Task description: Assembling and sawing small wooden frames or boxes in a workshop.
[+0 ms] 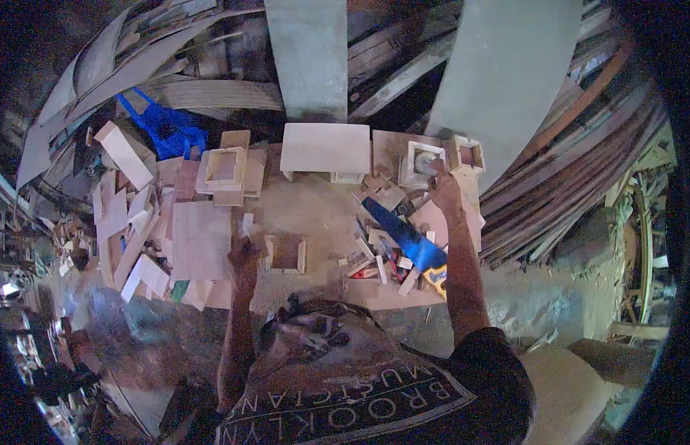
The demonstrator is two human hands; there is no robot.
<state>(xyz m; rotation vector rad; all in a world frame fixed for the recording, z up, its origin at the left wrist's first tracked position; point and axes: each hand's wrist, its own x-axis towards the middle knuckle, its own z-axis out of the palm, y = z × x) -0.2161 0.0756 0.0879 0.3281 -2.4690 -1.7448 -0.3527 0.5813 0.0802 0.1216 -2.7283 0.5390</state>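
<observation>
At the left of the work table my left hand [245, 254] is closed, with a small pale wood piece [248, 222] standing up from its fingers. Just right of it, a small square wooden frame [303, 254] lies on the table. My right hand [443, 185] reaches to the far right, fingers bent in at a pale, roundish container [425, 162]. That container sits inside a square light wood box [411, 180]. Whatever the right fingers grip is too blurred to name. Beside it stands a smaller open wooden box [468, 154].
A handsaw [404, 236] with a blue blade and yellow handle lies right of centre among offcuts. A white-topped wooden piece [326, 148] stands at the back. Boards [202, 230] and scraps pile up on the left, near a blue plastic bag [170, 130]. Tall panels [308, 59] lean behind.
</observation>
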